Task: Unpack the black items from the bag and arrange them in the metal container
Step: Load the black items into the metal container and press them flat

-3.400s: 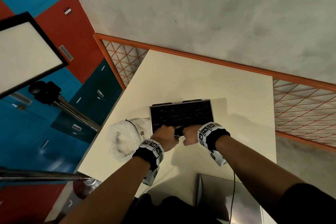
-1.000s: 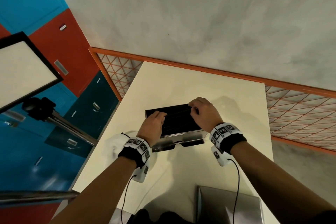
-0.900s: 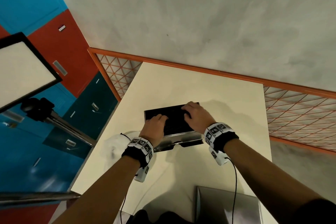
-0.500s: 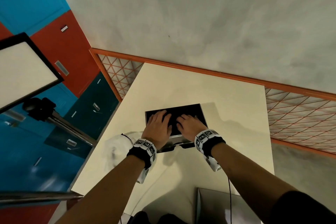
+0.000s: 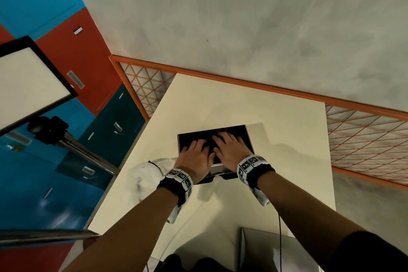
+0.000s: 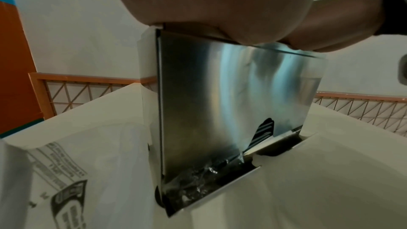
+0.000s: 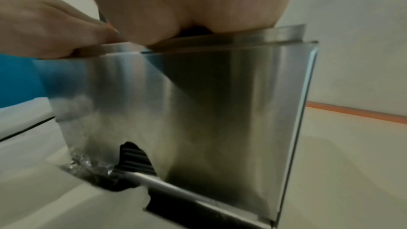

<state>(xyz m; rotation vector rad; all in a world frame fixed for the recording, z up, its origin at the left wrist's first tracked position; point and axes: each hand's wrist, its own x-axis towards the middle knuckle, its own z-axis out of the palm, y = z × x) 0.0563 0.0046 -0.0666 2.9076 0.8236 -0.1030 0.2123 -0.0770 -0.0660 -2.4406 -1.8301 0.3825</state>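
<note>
A steel container (image 5: 250,137) stands in the middle of the cream table (image 5: 242,106), filled to the rim with black items (image 5: 189,139). My left hand (image 5: 195,154) and right hand (image 5: 230,150) lie side by side, flat on the black items, fingers straight and spread. In the left wrist view my palm sits over the rim of the shiny container wall (image 6: 231,102). A notch at its foot shows ribbed black items (image 6: 264,128). The right wrist view gives the same wall (image 7: 198,111) and notch with black items (image 7: 134,159). The white bag (image 5: 143,174) lies crumpled left of the container.
A second steel piece (image 5: 265,249) lies at the table's near edge by my body. An orange mesh railing (image 5: 364,134) runs behind and right of the table. A light panel on a stand (image 5: 28,81) and a metal pole (image 5: 44,236) stand left.
My right hand came back from the container's far edge. Both hands, earlier gripping the near edge, now lie flat on the black items.
</note>
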